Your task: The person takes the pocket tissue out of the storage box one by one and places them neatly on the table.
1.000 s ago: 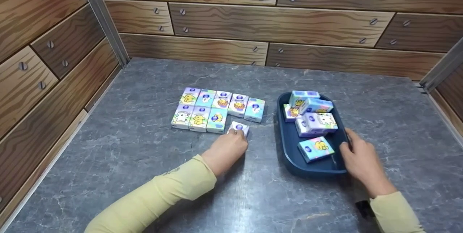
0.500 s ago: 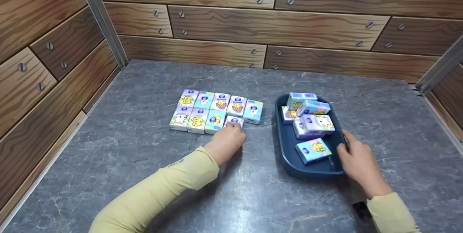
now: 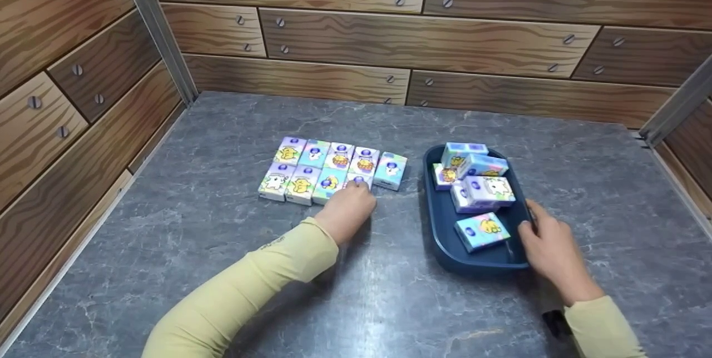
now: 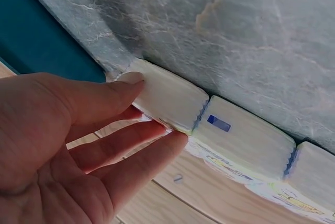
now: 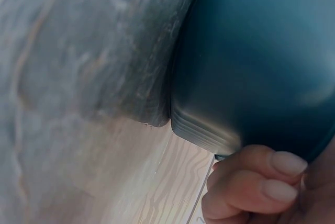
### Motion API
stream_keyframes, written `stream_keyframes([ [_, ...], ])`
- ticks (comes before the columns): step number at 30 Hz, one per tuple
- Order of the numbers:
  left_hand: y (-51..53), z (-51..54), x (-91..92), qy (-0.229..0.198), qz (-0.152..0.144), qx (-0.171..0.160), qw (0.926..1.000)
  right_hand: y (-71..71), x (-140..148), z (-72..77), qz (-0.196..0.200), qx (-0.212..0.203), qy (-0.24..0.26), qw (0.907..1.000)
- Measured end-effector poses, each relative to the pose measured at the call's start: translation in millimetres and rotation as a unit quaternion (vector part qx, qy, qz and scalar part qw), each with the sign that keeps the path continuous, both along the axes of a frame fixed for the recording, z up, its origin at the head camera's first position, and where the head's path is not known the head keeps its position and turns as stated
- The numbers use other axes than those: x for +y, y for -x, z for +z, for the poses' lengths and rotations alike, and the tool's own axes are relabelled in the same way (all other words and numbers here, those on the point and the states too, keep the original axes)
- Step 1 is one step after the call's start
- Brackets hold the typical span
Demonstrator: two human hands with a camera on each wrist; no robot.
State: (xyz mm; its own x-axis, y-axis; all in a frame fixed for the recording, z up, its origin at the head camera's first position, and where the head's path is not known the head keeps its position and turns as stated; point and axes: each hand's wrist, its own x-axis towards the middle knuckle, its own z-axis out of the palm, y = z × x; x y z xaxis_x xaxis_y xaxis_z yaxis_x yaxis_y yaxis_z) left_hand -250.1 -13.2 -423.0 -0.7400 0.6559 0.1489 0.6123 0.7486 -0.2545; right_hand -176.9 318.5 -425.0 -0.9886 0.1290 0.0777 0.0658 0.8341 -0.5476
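Observation:
In the head view, my left hand holds a small purple-and-white tissue pack at the right end of the front row. The left wrist view shows the thumb on that tissue pack's end and the fingers along its printed face; it touches the neighbouring pack. Two rows of cartoon-printed packs lie side by side, with a blue pack slightly apart at the back row's right end. My right hand grips the right rim of a dark blue tray; its fingers curl at the tray's edge.
Inside the tray, several more packs lie loosely, some stacked or standing on edge, and one blue pack lies near the front. The grey marbled tabletop meets wood-patterned walls at the back and sides.
My left hand has moved the tissue pack left and back, up against the front row, whose packs have shifted slightly left. My right hand stays on the tray's rim.

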Motion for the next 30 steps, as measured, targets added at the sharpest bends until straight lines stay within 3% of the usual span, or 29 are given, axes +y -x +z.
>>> stream_keyframes([
  [8, 2.2, 1.4, -0.5, -0.007, -0.008, 0.007, 0.9999, 0.1, 0, 0.1, -0.005, -0.005, 0.003, 1.0000],
  [16, 3.0, 6.6, 1.4, -0.015, -0.002, -0.015, 0.9998, 0.4, 1, 1.0, -0.001, -0.011, 0.009, 0.9999],
  [24, 2.6, 26.0, 10.0, -0.043, 0.018, -0.083, 0.9954, 1.5, 0, 0.8, -0.001, -0.018, 0.010, 0.9998],
  [30, 0.2, 44.3, 33.6, -0.069, 0.006, -0.073, 0.9950, 2.2, -2, 0.5, -0.006, -0.029, 0.004, 0.9995],
])
